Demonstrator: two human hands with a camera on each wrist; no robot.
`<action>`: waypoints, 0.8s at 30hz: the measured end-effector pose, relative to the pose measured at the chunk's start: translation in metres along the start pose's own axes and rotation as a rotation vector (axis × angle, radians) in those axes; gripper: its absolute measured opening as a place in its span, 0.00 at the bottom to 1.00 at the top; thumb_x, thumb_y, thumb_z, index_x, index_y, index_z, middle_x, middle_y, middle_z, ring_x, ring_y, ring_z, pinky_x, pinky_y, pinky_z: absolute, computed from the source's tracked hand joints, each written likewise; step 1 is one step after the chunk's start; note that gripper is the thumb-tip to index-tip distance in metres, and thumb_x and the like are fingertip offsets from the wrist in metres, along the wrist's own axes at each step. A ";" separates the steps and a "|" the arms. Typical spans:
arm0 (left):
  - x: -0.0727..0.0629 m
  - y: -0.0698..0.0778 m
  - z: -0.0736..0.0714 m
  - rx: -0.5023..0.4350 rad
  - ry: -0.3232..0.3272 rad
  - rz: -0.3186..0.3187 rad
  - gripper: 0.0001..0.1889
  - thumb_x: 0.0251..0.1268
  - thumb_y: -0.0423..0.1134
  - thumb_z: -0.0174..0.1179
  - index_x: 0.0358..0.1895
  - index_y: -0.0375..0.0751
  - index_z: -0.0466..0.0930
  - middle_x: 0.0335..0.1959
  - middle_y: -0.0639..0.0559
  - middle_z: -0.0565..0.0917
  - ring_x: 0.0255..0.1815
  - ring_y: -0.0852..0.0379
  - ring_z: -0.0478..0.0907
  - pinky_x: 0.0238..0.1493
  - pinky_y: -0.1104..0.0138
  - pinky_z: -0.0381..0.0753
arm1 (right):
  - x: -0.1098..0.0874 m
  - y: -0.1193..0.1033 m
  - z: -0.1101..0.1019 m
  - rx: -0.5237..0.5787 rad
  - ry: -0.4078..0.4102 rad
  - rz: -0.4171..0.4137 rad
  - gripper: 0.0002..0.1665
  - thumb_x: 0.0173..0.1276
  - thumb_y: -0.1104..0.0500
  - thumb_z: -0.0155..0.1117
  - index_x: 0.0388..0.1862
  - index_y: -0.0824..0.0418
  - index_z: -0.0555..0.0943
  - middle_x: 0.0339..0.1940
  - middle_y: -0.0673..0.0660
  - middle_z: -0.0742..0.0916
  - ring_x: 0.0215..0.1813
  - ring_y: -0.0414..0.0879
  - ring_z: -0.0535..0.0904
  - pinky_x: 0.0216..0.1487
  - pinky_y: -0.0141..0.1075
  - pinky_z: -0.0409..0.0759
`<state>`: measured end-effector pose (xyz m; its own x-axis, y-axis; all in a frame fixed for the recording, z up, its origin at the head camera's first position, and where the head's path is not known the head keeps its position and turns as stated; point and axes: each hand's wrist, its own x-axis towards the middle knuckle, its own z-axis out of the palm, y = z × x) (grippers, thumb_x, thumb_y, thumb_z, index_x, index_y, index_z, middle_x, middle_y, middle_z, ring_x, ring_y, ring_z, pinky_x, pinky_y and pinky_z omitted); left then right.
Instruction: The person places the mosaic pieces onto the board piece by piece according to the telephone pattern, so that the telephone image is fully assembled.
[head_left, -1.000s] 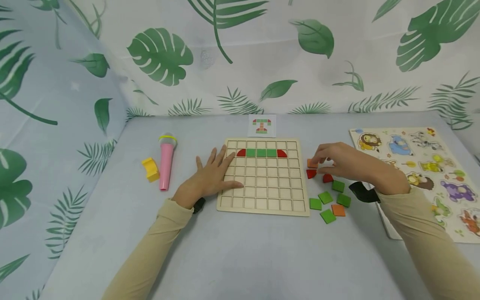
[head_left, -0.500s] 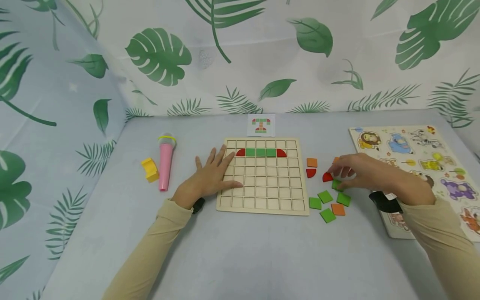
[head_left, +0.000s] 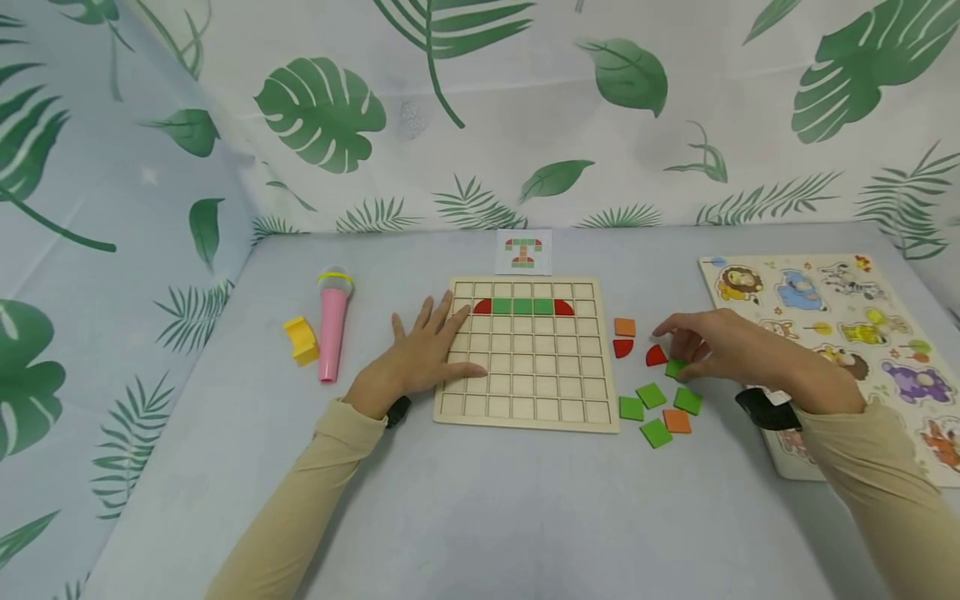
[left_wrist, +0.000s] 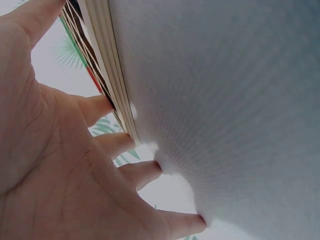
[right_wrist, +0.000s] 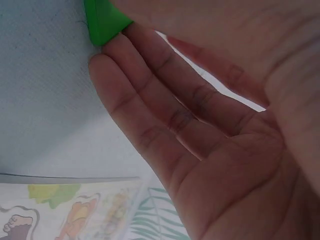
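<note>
My left hand (head_left: 416,354) lies spread over the left edge of the wooden grid board (head_left: 525,421), thumb and index finger on the board. In the left wrist view its fingers reach past the board's side edge (left_wrist: 112,65). One row of the board holds green squares (head_left: 522,306) between two red quarter-round pieces (head_left: 563,307). To the right of the board, my right hand (head_left: 731,350) pinches a green square tile (head_left: 676,367) among the loose pieces. The right wrist view shows this green tile (right_wrist: 102,22) at the thumb and fingertips, partly hidden by the thumb.
Loose green tiles (head_left: 656,432), orange tiles (head_left: 625,327) and red pieces (head_left: 622,348) lie right of the board. A pattern card (head_left: 523,267) stands behind it. An animal puzzle (head_left: 813,329) lies far right; a pink microphone (head_left: 332,333) and yellow block (head_left: 302,340) lie left.
My right hand has moved right and down from the orange and red pieces beside the board to the green tile. My left hand has stayed on the board.
</note>
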<state>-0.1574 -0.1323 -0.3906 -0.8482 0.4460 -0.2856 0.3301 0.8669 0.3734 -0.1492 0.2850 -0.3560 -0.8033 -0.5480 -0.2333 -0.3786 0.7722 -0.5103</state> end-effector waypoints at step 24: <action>0.000 -0.002 0.001 0.005 -0.002 0.004 0.53 0.72 0.68 0.58 0.88 0.48 0.40 0.87 0.41 0.32 0.86 0.34 0.28 0.70 0.23 0.28 | 0.001 0.001 -0.002 0.044 -0.002 0.018 0.17 0.52 0.70 0.84 0.34 0.56 0.85 0.34 0.47 0.86 0.38 0.42 0.82 0.40 0.33 0.84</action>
<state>-0.1580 -0.1340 -0.3921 -0.8460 0.4500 -0.2860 0.3357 0.8663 0.3699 -0.1511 0.2860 -0.3550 -0.8087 -0.5350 -0.2447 -0.3435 0.7671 -0.5418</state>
